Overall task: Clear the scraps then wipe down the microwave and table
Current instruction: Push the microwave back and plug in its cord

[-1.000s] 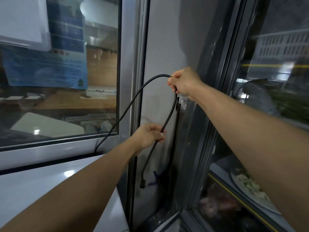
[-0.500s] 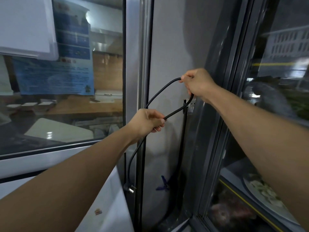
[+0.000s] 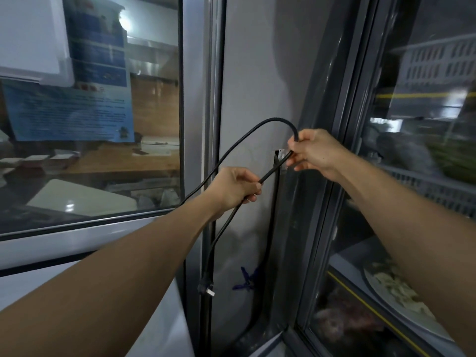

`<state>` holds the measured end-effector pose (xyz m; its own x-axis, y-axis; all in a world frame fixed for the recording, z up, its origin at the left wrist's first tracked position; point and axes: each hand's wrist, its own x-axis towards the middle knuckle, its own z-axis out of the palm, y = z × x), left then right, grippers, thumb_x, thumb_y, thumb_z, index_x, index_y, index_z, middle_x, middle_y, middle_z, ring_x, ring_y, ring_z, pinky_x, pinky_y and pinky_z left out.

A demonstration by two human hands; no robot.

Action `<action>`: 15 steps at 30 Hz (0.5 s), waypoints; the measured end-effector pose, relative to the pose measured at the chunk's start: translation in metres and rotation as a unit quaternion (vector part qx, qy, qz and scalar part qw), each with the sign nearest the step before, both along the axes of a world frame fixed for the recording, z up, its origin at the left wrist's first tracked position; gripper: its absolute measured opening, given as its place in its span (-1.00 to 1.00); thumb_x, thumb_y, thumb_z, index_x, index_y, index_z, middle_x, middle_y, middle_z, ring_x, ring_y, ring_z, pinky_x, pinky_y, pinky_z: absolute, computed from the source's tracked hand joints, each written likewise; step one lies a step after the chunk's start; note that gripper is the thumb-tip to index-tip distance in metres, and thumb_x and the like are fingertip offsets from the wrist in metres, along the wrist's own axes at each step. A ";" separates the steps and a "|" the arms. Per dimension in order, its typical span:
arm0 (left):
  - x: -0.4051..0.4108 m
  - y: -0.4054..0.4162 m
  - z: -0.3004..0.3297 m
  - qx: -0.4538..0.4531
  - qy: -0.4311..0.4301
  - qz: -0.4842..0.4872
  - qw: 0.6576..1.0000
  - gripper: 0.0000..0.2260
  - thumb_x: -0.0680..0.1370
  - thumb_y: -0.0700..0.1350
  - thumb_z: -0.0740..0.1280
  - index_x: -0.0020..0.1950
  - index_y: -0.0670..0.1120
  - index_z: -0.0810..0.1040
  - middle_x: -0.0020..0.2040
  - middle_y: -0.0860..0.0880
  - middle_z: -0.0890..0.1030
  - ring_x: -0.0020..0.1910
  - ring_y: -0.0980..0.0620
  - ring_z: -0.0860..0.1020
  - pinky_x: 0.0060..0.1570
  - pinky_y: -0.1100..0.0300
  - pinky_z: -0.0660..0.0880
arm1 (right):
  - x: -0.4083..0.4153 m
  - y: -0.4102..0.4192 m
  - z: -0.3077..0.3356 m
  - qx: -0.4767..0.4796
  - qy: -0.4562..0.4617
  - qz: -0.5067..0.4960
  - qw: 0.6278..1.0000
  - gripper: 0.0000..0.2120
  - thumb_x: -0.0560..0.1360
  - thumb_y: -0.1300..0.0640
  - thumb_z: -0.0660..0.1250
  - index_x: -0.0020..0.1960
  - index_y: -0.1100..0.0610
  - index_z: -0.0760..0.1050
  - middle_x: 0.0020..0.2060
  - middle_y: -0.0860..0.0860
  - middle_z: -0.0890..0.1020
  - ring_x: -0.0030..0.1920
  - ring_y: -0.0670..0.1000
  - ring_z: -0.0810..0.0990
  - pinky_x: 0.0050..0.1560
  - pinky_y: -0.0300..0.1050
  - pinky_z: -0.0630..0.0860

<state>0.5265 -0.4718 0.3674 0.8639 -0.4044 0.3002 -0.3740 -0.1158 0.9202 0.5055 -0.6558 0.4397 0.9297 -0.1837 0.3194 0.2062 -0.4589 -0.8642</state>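
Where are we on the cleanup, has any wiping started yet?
Nothing shows as done: no microwave, scraps or cloth is in view. In hand: both hands are on a black power cord, the right hand pinching its bend, the left hand gripping lower down, with the plug hanging free, so the cord is unplugged. Left: clearing the scraps and wiping the microwave and table.
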 end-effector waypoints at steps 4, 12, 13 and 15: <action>0.000 0.009 -0.007 0.049 -0.004 -0.001 0.999 -0.95 0.53 -0.28 0.34 -0.10 -0.16 0.57 -0.28 -0.03 0.62 -0.39 0.15 0.55 -0.24 0.29 0.54 | -0.003 -0.015 0.008 0.021 -0.033 -0.040 0.998 -0.79 0.62 0.28 0.12 -0.12 0.06 0.41 -0.32 0.05 0.60 -0.42 -0.05 0.66 -0.40 -0.19 0.53; 0.015 0.053 -0.002 0.071 -0.014 0.103 0.992 -0.96 0.47 -0.27 0.41 -0.15 -0.16 0.58 -0.30 -0.05 0.59 -0.40 0.15 0.52 -0.42 0.43 0.48 | -0.004 -0.026 0.009 0.007 -0.082 -0.070 0.994 -0.79 0.61 0.28 0.10 0.04 0.08 0.48 -0.37 0.02 0.53 -0.45 -0.08 0.63 -0.45 -0.24 0.51; 0.018 0.056 -0.002 0.071 -0.010 0.117 0.991 -0.94 0.46 -0.26 0.42 -0.10 -0.17 0.58 -0.27 -0.06 0.59 -0.35 0.11 0.54 -0.41 0.42 0.50 | -0.003 -0.025 0.008 0.009 -0.084 -0.069 0.994 -0.78 0.61 0.28 0.10 0.03 0.08 0.48 -0.38 0.01 0.53 -0.46 -0.08 0.63 -0.46 -0.25 0.51; 0.026 0.058 -0.004 0.070 0.002 0.141 0.988 -0.75 0.43 -0.23 0.45 0.08 -0.17 0.55 -0.13 -0.09 0.59 -0.27 0.06 0.57 -0.41 0.41 0.50 | -0.001 -0.021 0.007 0.011 -0.092 -0.070 0.993 -0.78 0.61 0.29 0.10 0.00 0.06 0.48 -0.39 0.01 0.51 -0.46 -0.09 0.62 -0.45 -0.24 0.51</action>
<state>0.5521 -0.4136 0.3635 0.9490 -0.1851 0.2554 -0.3057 -0.3404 0.8892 0.5047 -0.6766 0.4464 0.8211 -0.3154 0.4757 0.2973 -0.4751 -0.8282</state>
